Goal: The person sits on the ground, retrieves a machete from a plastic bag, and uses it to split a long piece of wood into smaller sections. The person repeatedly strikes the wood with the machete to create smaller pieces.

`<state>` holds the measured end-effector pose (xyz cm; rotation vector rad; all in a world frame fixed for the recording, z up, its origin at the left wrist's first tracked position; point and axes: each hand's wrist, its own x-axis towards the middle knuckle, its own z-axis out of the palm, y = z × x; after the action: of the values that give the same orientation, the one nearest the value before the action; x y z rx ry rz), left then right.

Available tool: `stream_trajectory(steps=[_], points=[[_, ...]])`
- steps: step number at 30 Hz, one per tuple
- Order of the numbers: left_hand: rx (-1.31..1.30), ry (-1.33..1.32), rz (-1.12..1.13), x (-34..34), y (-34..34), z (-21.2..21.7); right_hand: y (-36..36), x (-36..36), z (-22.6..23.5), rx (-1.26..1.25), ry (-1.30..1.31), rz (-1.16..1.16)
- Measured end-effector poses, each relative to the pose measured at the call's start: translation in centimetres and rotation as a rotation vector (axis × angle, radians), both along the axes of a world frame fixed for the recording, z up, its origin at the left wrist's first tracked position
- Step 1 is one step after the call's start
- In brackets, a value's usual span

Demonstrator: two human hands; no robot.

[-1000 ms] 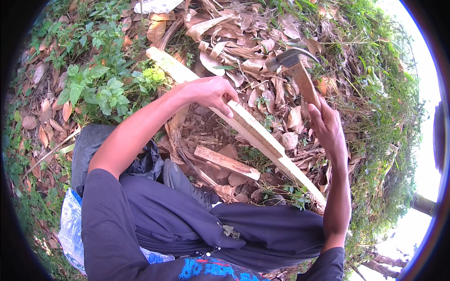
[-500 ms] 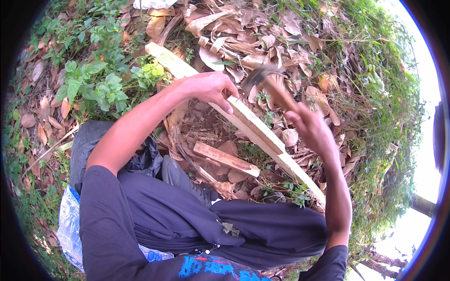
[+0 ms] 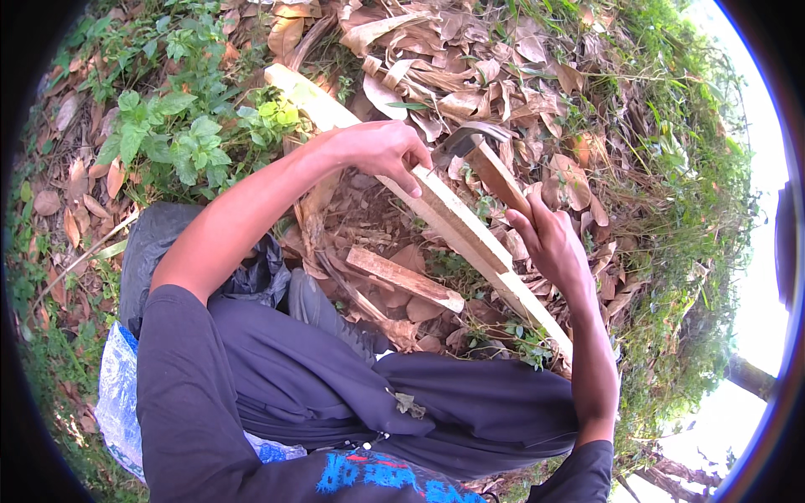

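Observation:
A long pale split wooden stick (image 3: pixel 453 222) lies slanted across the ground from upper left to lower right. My left hand (image 3: pixel 379 151) grips it near its middle. My right hand (image 3: pixel 549 243) is closed on the brown wooden handle (image 3: pixel 499 180) of a chopping tool. Its dark curved metal blade (image 3: pixel 470 138) rests against the stick's edge, right beside my left hand's fingers. I sit with my dark-trousered legs (image 3: pixel 352 386) folded under the stick's lower end.
A short split piece of wood (image 3: pixel 402 278) lies on the dry leaves below the stick. Green weeds (image 3: pixel 180 138) grow at upper left. A blue and white plastic bag (image 3: pixel 117 394) lies by my left hip. Grass covers the right side.
My right hand has swung the tool down from a raised position at the right. The blade now meets the stick beside my left hand. My left hand has kept its grip.

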<state>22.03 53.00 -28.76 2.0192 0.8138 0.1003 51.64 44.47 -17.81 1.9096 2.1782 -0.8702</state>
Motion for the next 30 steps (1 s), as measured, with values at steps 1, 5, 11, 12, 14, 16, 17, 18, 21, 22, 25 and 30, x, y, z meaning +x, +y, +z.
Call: stream_trajectory(steps=[1,5,11,12,14,16,17,18,21,22,25,30], points=[[-0.004,-0.001,0.0,0.0,0.1,0.2,-0.4,0.2,-0.4,0.067,0.025,0.047],[-0.009,-0.02,-0.02,-0.3,0.0,-0.1,-1.2,1.1,1.7,0.046,0.174,-0.163],[0.002,-0.035,-0.012,-0.6,-0.1,-0.4,-5.4,1.4,4.0,-0.358,0.52,-0.56],[0.01,-0.052,-0.005,-0.5,-0.1,-0.4,-6.3,1.2,3.7,-0.356,0.563,-0.606],[0.019,-0.02,0.001,0.0,0.2,-0.2,-6.7,0.7,3.7,-0.301,0.467,-0.638],[-0.013,-0.031,-0.04,0.0,0.4,-0.3,-4.9,2.4,2.7,-0.015,0.179,-0.318],[-0.031,-0.036,-0.057,-0.3,0.4,-0.5,-3.5,2.0,3.9,-0.014,0.147,-0.285],[-0.049,0.001,-0.041,-0.2,0.3,0.2,-2.4,1.9,4.7,0.041,0.099,-0.215],[-0.064,-0.021,0.01,-0.3,0.2,-0.2,-1.6,0.7,3.7,0.133,0.027,-0.187],[-0.01,-0.067,0.006,-0.3,0.0,-0.4,-1.7,0.6,3.0,0.109,0.062,-0.196],[-0.054,-0.001,-0.032,-0.1,0.1,0.8,-0.8,1.4,1.7,0.074,0.178,-0.172],[0.002,-0.016,-0.01,-0.3,0.0,-0.3,-0.9,0.9,1.7,0.004,0.296,-0.109]])
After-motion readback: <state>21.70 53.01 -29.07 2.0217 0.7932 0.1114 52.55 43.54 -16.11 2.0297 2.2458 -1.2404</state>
